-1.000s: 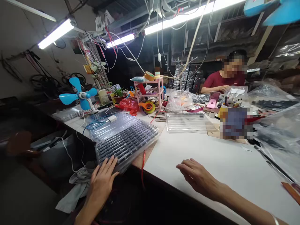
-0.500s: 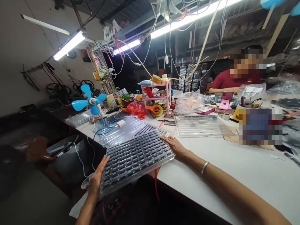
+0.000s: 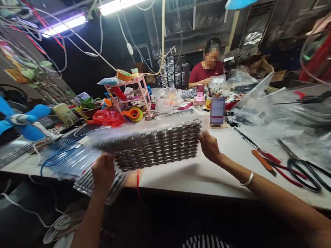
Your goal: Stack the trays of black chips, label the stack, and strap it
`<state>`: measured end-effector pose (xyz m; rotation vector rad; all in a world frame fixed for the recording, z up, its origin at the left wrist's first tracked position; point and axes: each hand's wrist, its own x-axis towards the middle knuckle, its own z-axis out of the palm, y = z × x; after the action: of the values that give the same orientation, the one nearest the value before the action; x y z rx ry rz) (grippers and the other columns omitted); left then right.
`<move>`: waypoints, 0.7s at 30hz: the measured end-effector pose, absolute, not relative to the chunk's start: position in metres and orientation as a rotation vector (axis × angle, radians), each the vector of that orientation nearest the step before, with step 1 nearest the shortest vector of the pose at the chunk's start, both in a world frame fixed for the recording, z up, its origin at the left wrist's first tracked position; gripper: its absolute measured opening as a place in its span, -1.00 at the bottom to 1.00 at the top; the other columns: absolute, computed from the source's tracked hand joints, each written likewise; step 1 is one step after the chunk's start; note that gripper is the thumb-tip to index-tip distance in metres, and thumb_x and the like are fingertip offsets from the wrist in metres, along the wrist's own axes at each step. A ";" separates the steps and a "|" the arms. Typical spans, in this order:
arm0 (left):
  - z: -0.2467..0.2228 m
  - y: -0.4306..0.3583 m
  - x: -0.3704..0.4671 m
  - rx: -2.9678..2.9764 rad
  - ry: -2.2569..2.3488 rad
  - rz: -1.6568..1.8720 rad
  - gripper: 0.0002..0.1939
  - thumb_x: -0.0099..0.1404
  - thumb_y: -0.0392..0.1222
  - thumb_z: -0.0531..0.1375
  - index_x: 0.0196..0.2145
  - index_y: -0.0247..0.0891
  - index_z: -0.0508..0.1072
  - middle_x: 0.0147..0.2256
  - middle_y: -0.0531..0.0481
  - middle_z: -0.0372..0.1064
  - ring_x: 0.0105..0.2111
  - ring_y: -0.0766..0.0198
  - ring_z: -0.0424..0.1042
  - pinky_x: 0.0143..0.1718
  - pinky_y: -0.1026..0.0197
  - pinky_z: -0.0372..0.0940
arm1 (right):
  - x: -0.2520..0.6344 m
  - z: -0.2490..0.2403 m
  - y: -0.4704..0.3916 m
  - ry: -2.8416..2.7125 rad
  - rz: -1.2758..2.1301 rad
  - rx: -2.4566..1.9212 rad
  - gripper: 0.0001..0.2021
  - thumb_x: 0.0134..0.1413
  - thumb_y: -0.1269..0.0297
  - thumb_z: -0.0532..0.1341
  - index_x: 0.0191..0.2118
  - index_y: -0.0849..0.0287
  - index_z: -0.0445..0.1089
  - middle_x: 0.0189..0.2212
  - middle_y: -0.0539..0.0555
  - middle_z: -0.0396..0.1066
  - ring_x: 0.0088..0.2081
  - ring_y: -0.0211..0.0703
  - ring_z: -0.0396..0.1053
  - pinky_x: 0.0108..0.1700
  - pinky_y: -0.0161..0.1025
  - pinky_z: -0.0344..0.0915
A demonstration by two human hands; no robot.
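Tray [image 3: 155, 144], head view: a clear blister sheet packed with rows of small dark parts, held in the air above the near edge of the table [image 3: 207, 172], tilted with its far edge up and blurred by motion. Left hand [image 3: 103, 172] is closed on the near-left corner; right hand [image 3: 210, 147] is clamped on the right edge. A grip at opposite ends spreads the load, so the thin sheet probably does not sag or spill. More trays [image 3: 85, 182] lie stacked below the left hand, overhanging the table's edge. Scissors [image 3: 302, 165] and pliers [image 3: 269, 162] rest to the right, well apart. Fan [image 3: 23, 120] stands far left. Another person [image 3: 207, 70] sits opposite.
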<state>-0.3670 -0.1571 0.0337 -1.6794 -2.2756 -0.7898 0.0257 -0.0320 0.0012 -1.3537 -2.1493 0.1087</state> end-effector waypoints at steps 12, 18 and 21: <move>-0.024 -0.082 -0.236 -2.104 -2.533 -0.419 -0.50 0.38 -0.06 -0.07 0.15 -0.38 0.29 -0.28 -0.25 0.52 -0.26 0.03 0.51 -0.25 0.12 0.29 | 0.130 -0.015 -0.067 -2.002 0.272 -2.201 -0.53 0.24 -0.01 -0.08 -0.33 0.22 0.42 -0.45 0.26 0.49 -0.38 0.06 0.44 -0.42 -0.20 0.12; -0.023 -0.112 -0.236 -2.277 -2.459 -0.175 -0.48 0.42 -0.06 -0.17 0.27 -0.25 0.12 -0.16 -0.18 0.49 -0.11 0.12 0.45 -0.12 0.17 0.26 | 0.134 -0.021 -0.081 -2.101 0.366 -2.309 -0.43 0.27 0.01 -0.19 0.20 0.28 0.16 -0.42 0.26 0.51 -0.33 0.16 0.47 -0.32 -0.08 0.23; -0.019 -0.115 -0.231 -2.215 -2.390 0.023 -0.47 0.43 -0.09 -0.20 0.27 -0.28 0.10 -0.18 -0.21 0.47 -0.12 0.10 0.44 -0.12 0.14 0.25 | 0.131 -0.023 -0.080 -2.153 0.311 -2.375 -0.40 0.27 0.02 -0.22 0.26 0.30 0.06 -0.45 0.28 0.49 -0.35 0.18 0.47 -0.31 -0.03 0.25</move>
<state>-0.2309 -0.1146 -0.0195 -2.2151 -2.3904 0.0227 0.1310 -0.0798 -0.0226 -2.3752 -2.1529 0.3115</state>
